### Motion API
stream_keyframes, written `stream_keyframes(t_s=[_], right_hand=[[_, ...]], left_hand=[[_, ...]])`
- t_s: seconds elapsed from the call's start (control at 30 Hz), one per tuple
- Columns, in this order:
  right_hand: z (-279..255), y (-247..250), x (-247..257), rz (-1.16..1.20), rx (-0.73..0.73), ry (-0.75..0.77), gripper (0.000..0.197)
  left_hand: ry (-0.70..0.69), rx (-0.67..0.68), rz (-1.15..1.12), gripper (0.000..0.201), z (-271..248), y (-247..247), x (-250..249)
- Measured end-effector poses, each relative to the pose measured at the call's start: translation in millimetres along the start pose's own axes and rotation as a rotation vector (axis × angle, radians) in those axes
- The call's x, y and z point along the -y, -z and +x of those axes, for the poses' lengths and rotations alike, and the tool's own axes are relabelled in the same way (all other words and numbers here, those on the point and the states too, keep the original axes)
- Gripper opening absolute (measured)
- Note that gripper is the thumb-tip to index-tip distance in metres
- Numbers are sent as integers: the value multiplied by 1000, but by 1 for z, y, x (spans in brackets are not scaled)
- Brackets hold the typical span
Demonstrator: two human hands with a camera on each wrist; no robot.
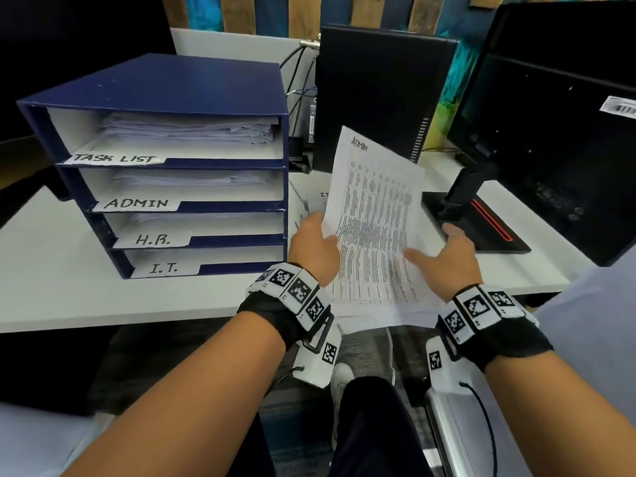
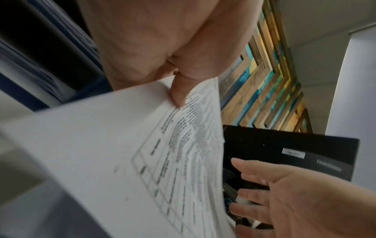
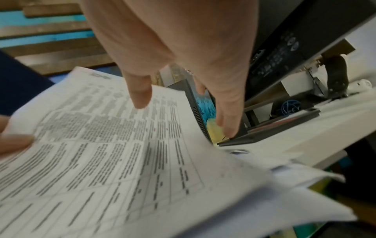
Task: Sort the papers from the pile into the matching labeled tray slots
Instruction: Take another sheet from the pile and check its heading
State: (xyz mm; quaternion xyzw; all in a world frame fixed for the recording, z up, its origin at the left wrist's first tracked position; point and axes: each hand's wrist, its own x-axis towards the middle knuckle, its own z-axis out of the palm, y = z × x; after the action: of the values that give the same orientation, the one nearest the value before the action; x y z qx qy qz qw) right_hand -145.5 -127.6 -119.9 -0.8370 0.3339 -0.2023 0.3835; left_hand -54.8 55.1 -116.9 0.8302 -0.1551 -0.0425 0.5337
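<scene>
Here the left hand [image 1: 315,247] pinches a printed sheet [image 1: 373,215] at its left edge, thumb on the printed face and the other fingers behind it, so the sheet stands lifted and tilted above the pile of papers [image 1: 371,306] on the white desk [image 1: 69,287]. The sheet carries a dense table and the handwritten word ADMIN at its top corner. In the left wrist view the thumb [image 2: 179,93] presses the paper's edge, with the sheet [image 2: 142,153] curving away below it. The right hand [image 1: 447,259] hovers at the sheet's right side with fingers spread and straight, gripping nothing; the right wrist view shows its fingers [image 3: 140,90] extended over the page [image 3: 114,145], and whether a fingertip actually touches the paper cannot be told. To the left of the hands stands the blue tray [image 1: 192,84] with four stacked slots, labelled from the top TASK LIST [image 1: 115,158], ADMIN [image 1: 137,203], H.R. [image 1: 153,239] and I.T. [image 1: 164,268]; the upper three hold papers, while the I.T. slot's contents cannot be seen. Another sheet lies flat on the desk behind the lifted one. A black computer case [image 1: 382,91] stands behind the pile, and a monitor [image 1: 557,132] on its stand [image 1: 471,215] sits to the right.
</scene>
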Motion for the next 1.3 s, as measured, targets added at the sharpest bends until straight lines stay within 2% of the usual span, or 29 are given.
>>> stream_keyframes(t_s=[0.13,0.17,0.2,0.23,0.3,0.37,0.4,0.5,0.6,0.77,0.9,1.0,1.1,1.17,1.23,1.3], right_hand=[[-11,3,10,442,36,-44,106],[-13,3,7,529,47,-46,104],[-15,3,6,590,58,-41,92],[-21,2,6,620,75,-29,70],[-38,0,12,640,128,-7,32],[-58,-5,19,686,216,-13,19],[-69,-10,24,710,263,-8,18],[-93,-33,36,684,354,17,18],[-107,-60,55,654,438,45,18],[-123,-93,77,575,557,53,21],[-135,-103,86,567,692,-10,15],[-139,-103,101,600,622,-14,11],[-132,-107,128,644,488,-17,10],[-120,-112,149,664,429,-29,12],[-107,-118,170,675,387,-39,9],[-95,-121,186,713,352,-61,10]], left_hand=[[-32,63,-108,25,-24,31,4],[-24,88,-137,26,-29,38,9],[-9,103,-173,27,-32,45,13],[13,108,-206,26,-38,54,18],[49,94,-262,25,-47,72,29],[82,41,-303,21,-58,88,41],[101,-7,-298,18,-65,97,49],[174,-132,-257,28,-82,120,75],[208,-242,-219,25,-96,150,91],[240,-396,-95,33,-97,202,87],[239,-443,-93,30,-77,231,70],[251,-440,-57,33,-58,243,58],[323,-431,-202,33,-48,258,56],[396,-336,-339,27,-52,262,53],[411,-231,-406,19,-59,260,51],[357,-291,-474,19,-56,253,51]])
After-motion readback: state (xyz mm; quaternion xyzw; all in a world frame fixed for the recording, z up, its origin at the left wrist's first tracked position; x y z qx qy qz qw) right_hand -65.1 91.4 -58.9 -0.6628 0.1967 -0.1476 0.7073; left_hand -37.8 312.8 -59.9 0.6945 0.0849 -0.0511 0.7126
